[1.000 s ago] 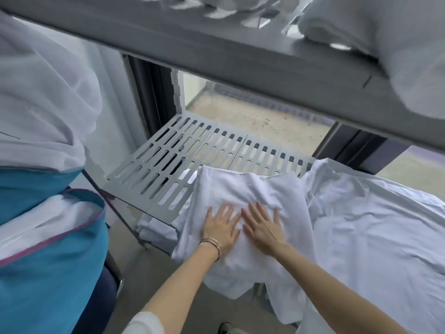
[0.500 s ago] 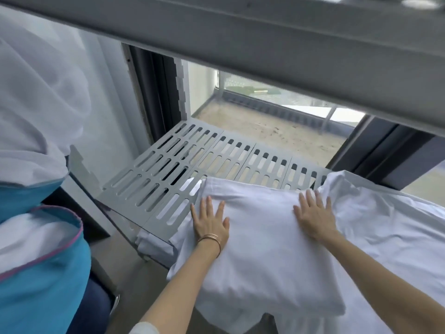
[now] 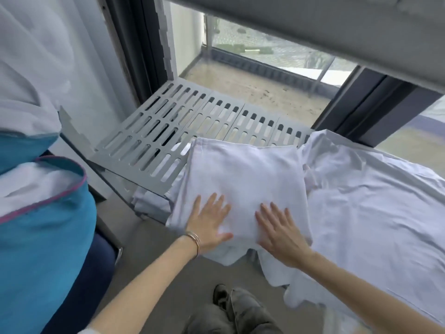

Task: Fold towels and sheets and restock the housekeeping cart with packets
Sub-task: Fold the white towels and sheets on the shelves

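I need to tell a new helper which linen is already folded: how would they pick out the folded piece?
Find the grey slotted shelf below the window. At its right end lies the folded white sheet, with the left hand and right hand pressed flat on its near edge. Unlike the loose, rumpled white sheet spread to its right, it is a neat, smooth rectangle.

Both hands, left hand [image 3: 209,222] and right hand [image 3: 280,233], press flat on the folded white sheet [image 3: 243,179] at the slotted grey shelf's [image 3: 149,143] near edge, beside a spread sheet [image 3: 375,208].
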